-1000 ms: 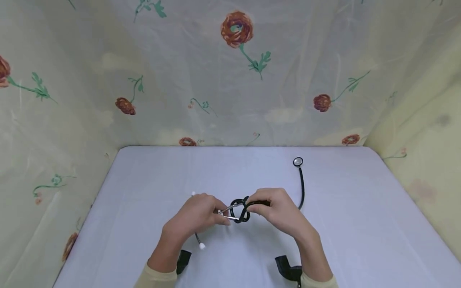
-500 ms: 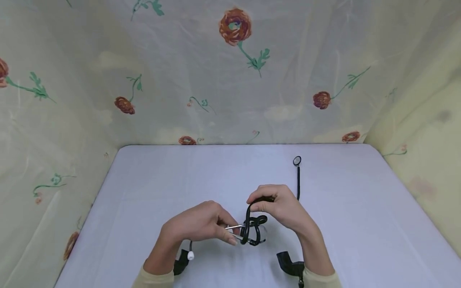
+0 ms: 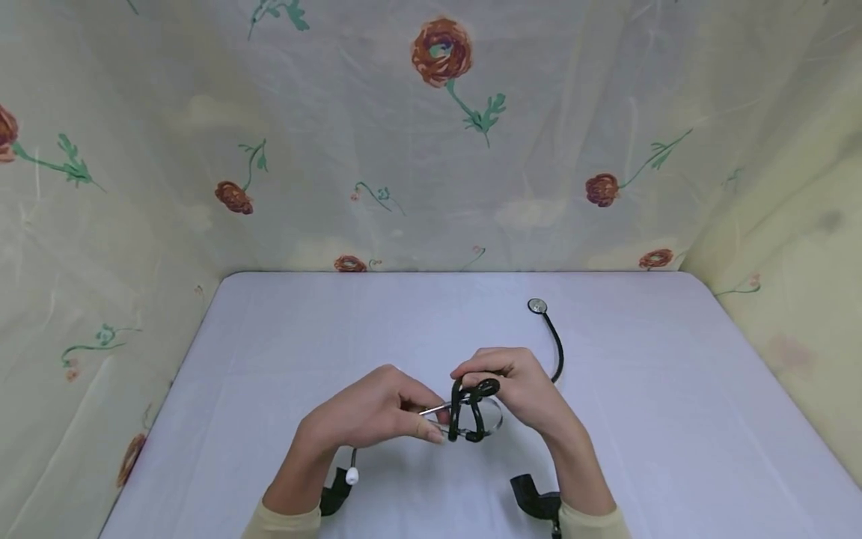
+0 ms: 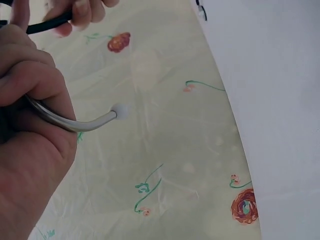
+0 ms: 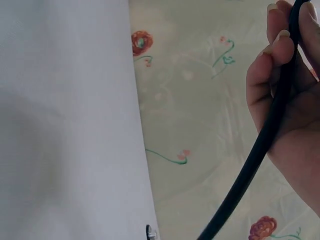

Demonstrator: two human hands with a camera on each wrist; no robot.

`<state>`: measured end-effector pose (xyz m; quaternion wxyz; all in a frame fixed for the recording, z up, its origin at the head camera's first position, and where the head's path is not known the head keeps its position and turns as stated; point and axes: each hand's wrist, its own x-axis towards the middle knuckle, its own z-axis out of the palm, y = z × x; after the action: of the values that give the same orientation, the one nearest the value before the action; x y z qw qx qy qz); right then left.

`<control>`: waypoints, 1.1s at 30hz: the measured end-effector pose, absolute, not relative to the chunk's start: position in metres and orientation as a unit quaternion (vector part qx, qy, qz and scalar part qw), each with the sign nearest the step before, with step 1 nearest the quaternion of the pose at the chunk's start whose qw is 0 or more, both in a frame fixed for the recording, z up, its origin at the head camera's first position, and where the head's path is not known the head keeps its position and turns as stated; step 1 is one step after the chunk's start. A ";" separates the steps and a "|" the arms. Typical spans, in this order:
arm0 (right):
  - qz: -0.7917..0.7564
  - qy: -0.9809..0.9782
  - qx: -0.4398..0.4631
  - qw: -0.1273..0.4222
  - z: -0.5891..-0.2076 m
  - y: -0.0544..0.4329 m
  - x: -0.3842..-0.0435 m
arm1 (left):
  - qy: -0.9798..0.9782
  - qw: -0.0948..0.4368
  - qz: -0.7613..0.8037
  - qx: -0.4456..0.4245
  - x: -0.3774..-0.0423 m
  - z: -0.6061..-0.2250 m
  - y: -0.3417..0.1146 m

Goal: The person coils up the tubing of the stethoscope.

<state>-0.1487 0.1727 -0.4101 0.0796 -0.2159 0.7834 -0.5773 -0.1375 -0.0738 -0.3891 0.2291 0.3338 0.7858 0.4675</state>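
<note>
A stethoscope with black tubing [image 5: 260, 145] is held between both hands. My left hand [image 3: 377, 410] grips its metal ear tubes [image 4: 75, 124], which pass through the curled fingers. One white eartip [image 4: 119, 110] sticks out past the palm, and an eartip [image 3: 352, 476] hangs below the left hand in the head view. My right hand [image 3: 518, 382] pinches the tubing between thumb and fingers. In front of the right fingertips, the tubing is looped [image 3: 475, 419] around the ear tubes. The tubing's free end trails behind the right hand to the round chestpiece [image 3: 537, 305].
A white-covered table [image 3: 323, 322] lies under the hands. Flower-printed cloth [image 3: 431, 150] hangs behind it and along both sides. Black curved pieces [image 3: 535, 500] sit at both wrists.
The loop of tubing and the ear tubes have dipped, shifted right and risen a little again. My left hand has moved slightly right. The chestpiece has swung left.
</note>
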 end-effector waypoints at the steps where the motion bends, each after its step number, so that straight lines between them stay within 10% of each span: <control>1: -0.576 0.785 -0.211 0.082 -0.411 0.172 -0.149 | 0.787 0.221 0.472 0.329 -0.138 -0.389 -0.074; 33: -0.438 0.874 -0.178 0.110 -0.404 0.164 -0.142 | 0.909 0.002 0.398 0.128 -0.155 -0.403 -0.087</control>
<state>-0.1421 0.1640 -0.4037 0.1098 -0.1781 0.8745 -0.4377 -0.1555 -0.0868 -0.4026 0.0019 0.1281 0.9085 0.3978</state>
